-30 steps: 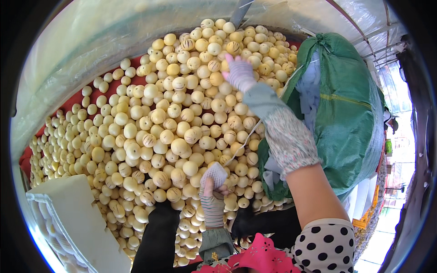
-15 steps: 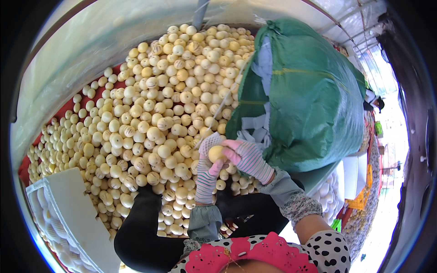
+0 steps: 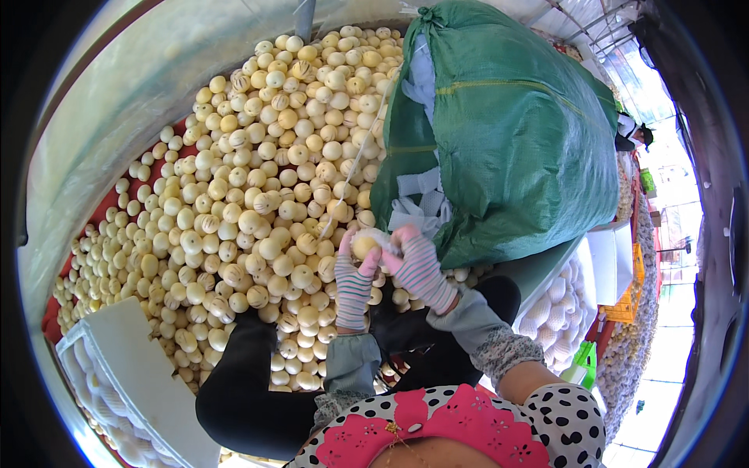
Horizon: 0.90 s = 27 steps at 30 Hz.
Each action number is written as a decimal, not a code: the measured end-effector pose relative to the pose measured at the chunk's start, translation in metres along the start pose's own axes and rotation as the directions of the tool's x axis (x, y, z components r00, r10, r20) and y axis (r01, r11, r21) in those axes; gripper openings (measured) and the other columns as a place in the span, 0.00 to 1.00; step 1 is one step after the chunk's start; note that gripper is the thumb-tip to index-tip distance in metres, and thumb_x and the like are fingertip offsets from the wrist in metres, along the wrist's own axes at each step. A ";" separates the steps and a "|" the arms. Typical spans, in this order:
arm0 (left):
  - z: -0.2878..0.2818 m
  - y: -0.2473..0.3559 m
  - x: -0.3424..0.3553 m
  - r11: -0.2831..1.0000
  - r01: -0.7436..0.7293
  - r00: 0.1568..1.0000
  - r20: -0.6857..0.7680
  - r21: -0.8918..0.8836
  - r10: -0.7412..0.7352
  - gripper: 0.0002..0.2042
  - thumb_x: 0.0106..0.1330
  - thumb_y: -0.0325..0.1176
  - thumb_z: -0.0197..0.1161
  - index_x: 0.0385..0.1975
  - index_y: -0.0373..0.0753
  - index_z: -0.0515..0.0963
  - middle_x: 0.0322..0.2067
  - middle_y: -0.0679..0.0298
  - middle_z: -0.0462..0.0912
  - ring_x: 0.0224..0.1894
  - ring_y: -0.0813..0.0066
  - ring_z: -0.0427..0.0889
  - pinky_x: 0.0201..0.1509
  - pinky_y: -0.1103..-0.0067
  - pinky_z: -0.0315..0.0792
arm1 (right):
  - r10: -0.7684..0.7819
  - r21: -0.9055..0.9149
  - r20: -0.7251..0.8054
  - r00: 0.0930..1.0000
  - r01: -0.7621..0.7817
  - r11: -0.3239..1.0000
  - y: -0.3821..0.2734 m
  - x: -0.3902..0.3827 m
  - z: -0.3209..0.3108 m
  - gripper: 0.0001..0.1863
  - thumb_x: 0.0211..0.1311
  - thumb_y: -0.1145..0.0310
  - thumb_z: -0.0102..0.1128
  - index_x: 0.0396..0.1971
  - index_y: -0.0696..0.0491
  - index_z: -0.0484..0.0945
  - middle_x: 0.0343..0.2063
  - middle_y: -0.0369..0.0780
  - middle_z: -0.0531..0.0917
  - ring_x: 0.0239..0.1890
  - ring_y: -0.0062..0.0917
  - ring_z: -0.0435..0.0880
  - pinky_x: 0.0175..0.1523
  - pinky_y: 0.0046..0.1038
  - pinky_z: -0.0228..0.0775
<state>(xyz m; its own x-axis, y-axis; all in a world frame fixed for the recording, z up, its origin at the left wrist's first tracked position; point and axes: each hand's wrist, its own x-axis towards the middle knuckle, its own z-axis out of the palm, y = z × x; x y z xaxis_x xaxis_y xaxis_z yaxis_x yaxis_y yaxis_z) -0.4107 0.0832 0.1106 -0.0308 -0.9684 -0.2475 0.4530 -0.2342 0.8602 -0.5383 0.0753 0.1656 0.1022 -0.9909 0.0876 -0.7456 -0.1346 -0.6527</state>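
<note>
In front of my knees, my left hand (image 3: 354, 279) in a striped glove with pink fingertips is closed around a pale yellow pepino melon (image 3: 363, 247). A white foam net sleeve (image 3: 381, 239) lies against the melon's upper right side. The fingers of my right hand (image 3: 421, 271), gloved alike, pinch that sleeve, close to my left thumb. How far the sleeve covers the melon I cannot tell. Beyond both hands spreads a large heap of pepino melons (image 3: 257, 195), some with purple stripes. More loose foam net sleeves (image 3: 421, 195) show in the mouth of a green sack (image 3: 530, 156).
At the lower left stands a white foam box (image 3: 156, 382) holding netted fruit. Netted fruit (image 3: 555, 316) also fills a box at my right, near a yellow crate (image 3: 622, 310). A pole (image 3: 305, 19) rises behind the heap. Another person (image 3: 630, 132) is far off at right.
The foam sleeve, upright by my left fingers before, now lies across the melon's upper right with my right fingers on it. The whole view has shifted slightly.
</note>
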 end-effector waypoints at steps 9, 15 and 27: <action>-0.029 -0.022 0.005 0.913 0.070 0.996 -0.030 -0.403 -0.089 0.36 0.58 0.55 0.61 0.61 0.40 0.59 0.46 0.58 0.73 0.41 0.73 0.78 0.33 0.80 0.76 | 0.276 0.146 0.036 0.960 -0.279 0.949 0.078 0.080 0.041 0.15 0.58 0.67 0.57 0.45 0.53 0.73 0.40 0.41 0.76 0.40 0.28 0.76 0.46 0.30 0.69; -0.021 -0.041 0.009 0.599 0.240 0.936 0.017 -0.764 -0.353 0.28 0.61 0.54 0.57 0.55 0.41 0.68 0.46 0.60 0.74 0.46 0.64 0.76 0.46 0.66 0.76 | 0.220 -0.903 0.137 0.966 0.030 0.429 0.211 0.134 0.030 0.23 0.44 0.62 0.64 0.45 0.44 0.74 0.52 0.43 0.70 0.60 0.39 0.61 0.62 0.46 0.49; -0.010 -0.008 -0.003 0.846 0.234 0.969 0.188 -0.480 -0.161 0.26 0.57 0.35 0.59 0.56 0.34 0.67 0.49 0.54 0.72 0.50 0.65 0.75 0.51 0.73 0.73 | 0.122 0.424 0.693 0.711 -0.538 0.729 0.052 0.050 -0.033 0.21 0.54 0.77 0.57 0.51 0.59 0.70 0.40 0.36 0.78 0.44 0.19 0.76 0.51 0.22 0.68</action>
<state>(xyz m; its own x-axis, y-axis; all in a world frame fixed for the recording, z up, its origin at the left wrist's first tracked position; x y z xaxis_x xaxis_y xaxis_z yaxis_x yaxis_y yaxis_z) -0.4051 0.0891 0.1003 -0.2705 -0.9167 -0.2940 0.8036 -0.3832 0.4554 -0.5939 0.0183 0.1611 0.4378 -0.7198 -0.5387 -0.3193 0.4357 -0.8416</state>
